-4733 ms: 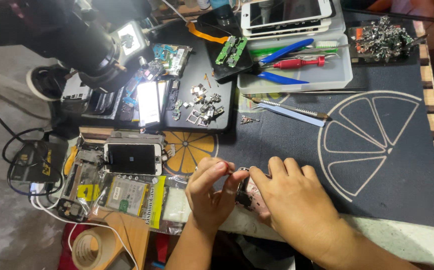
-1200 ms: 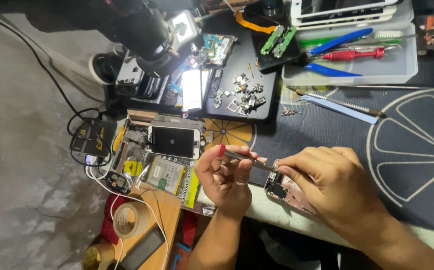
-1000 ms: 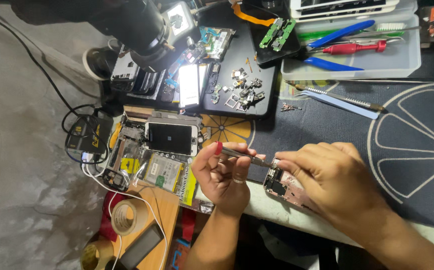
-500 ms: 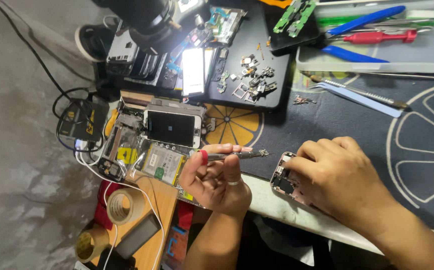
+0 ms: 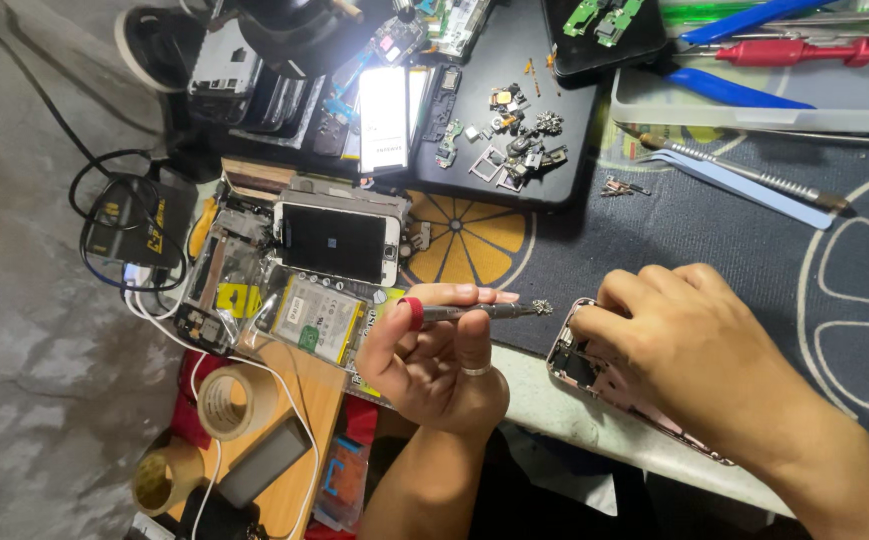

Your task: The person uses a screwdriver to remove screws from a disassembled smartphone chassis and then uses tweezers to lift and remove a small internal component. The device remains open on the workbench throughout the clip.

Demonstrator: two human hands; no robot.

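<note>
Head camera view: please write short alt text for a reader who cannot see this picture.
A person's left hand holds a slim grey screwdriver with a red end cap level, while the right hand steadies an opened pink phone body at the edge of a dark work mat with citrus-slice drawings. Behind lie a white-framed phone, small metal parts and blue-handled pliers.

Right hand [image 5: 689, 345] covers most of the opened pink phone [image 5: 579, 365], so its insides barely show. The small bit on the screwdriver [image 5: 474, 312] tip, just left of that hand, is too tiny to identify. Far above, red-handled pliers [image 5: 799, 50] run off the frame edge.
</note>
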